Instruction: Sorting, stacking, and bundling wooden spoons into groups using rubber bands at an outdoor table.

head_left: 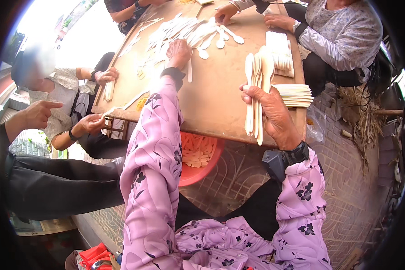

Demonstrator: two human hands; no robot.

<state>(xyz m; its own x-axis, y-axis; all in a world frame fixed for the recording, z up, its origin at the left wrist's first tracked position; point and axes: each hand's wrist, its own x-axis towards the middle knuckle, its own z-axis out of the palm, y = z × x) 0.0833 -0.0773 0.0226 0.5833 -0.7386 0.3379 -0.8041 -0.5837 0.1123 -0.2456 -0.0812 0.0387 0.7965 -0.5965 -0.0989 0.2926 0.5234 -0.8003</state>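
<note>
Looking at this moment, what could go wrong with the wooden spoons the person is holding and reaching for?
The right hand grips a fanned bunch of spoons upright; one might slip out and fall beside the table. The left hand reaches into the loose pile of spoons and could push some toward the co-worker's hand.

Brown wooden table (220,99): loose heap of pale wooden spoons (184,31) at the far side, left hand (179,53) resting on it. Right hand (270,108) grips an upright bundle of pale wooden spoons (256,81). Stacked flat wooden sticks (294,95) at the right edge. Red plastic basin (202,157) beneath the table.
</note>
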